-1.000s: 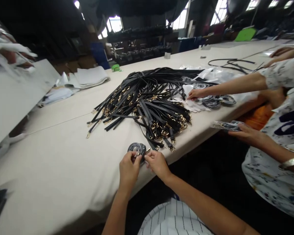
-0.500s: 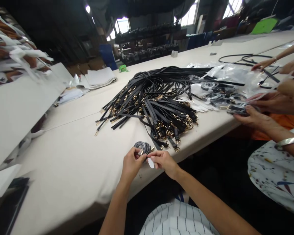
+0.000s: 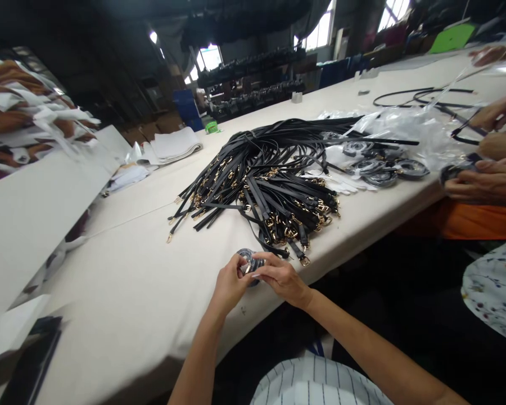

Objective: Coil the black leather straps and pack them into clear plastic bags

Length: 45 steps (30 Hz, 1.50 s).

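A small coiled black strap (image 3: 250, 260) with a gold clasp rests at the near edge of the beige table (image 3: 122, 270). My left hand (image 3: 229, 284) grips its left side. My right hand (image 3: 281, 277) lies over its right side, fingers pinching the coil. Just beyond lies a big heap of black straps with gold buckles (image 3: 270, 174), its nearest buckle ends a short way from my fingers.
Several coiled straps (image 3: 377, 169) and clear plastic bags (image 3: 409, 126) lie at the right, where another person's hands (image 3: 484, 180) hold a coil. Folded white cloth (image 3: 171, 145) sits far left of the heap. A dark flat object (image 3: 29, 365) lies at the near left corner.
My right hand has moved up onto the coil, and the small white piece it pinched is out of sight. The other person's hands drew back to the right.
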Available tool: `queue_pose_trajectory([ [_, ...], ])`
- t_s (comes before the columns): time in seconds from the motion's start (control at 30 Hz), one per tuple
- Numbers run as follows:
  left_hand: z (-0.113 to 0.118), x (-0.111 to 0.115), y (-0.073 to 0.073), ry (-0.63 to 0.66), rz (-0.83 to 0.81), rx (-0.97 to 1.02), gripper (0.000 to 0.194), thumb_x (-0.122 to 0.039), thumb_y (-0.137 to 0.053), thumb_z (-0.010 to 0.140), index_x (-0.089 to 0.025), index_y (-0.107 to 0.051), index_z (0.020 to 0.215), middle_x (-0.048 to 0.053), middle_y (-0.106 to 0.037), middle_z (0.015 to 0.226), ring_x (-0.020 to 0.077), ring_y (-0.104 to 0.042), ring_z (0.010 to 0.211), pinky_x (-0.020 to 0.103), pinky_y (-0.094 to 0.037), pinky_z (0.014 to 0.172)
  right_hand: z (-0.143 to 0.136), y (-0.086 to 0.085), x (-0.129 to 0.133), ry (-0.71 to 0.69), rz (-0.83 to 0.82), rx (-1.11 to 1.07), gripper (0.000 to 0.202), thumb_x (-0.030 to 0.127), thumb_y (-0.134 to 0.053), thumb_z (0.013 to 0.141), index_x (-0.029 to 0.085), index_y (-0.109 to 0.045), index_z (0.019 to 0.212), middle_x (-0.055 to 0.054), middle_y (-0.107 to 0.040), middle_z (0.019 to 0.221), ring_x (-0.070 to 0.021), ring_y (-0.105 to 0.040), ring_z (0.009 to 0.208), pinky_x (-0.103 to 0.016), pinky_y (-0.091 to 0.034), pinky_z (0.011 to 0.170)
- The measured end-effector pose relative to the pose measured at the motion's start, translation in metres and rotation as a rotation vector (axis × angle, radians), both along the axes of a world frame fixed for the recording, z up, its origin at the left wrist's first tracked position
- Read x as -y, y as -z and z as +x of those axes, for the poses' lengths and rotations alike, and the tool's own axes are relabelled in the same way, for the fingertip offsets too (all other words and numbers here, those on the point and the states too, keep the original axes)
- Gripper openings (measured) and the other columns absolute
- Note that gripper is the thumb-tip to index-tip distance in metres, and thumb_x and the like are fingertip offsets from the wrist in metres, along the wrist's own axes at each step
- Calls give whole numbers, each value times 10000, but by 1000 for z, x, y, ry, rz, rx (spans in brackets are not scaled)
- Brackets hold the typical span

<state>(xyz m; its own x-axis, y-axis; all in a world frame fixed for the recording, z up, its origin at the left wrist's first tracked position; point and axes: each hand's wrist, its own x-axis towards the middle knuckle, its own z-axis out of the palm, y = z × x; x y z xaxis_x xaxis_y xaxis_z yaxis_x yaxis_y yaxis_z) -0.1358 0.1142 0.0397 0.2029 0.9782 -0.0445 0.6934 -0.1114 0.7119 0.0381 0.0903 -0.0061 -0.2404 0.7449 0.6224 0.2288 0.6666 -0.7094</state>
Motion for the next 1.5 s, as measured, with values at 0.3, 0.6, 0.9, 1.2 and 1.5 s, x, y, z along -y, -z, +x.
queue_pose_trajectory([
  [0.3,-19,-1,-16,167,-212,235,244,-359,-540,816,-172,-611,956,-4,-584,705,154,-532,662,272,-424,628,-15,6,-18,-105,-83,-101,210,288,-495,972,220,-666,1071,-58,-683,1107,-159,-651,1043,-283,-511,945],
  [0.6,-23,-11,-16,209,-311,366,211,-316,-628,748,-167,-751,832,21,-644,650,156,-559,606,279,-459,629,-14,0,-15,-33,-203,-52,176,345,-495,965,243,-635,996,-44,-660,1030,-175,-628,988,-287,-474,912],
  [0.9,-16,0,5,-48,-81,434,171,-331,-622,788,-167,-670,793,-15,-610,571,134,-544,549,240,-430,571,-20,2,-18,92,-241,23,209,359,-451,980,221,-606,999,-41,-651,975,-172,-617,924,-270,-454,853],
  [1.2,-15,6,13,-124,-121,627,275,-426,-480,855,-167,-570,886,-39,-532,625,97,-455,510,219,-399,531,-17,-2,-19,66,-288,45,231,374,-448,979,226,-621,1013,-31,-663,986,-165,-617,891,-264,-459,837],
  [1.5,-5,11,13,-229,86,389,303,-386,-728,694,-196,-525,813,-18,-561,731,125,-517,588,246,-429,569,-19,-1,-19,92,-281,-33,210,372,-509,951,220,-652,932,-26,-665,904,-163,-610,851,-265,-454,812],
])
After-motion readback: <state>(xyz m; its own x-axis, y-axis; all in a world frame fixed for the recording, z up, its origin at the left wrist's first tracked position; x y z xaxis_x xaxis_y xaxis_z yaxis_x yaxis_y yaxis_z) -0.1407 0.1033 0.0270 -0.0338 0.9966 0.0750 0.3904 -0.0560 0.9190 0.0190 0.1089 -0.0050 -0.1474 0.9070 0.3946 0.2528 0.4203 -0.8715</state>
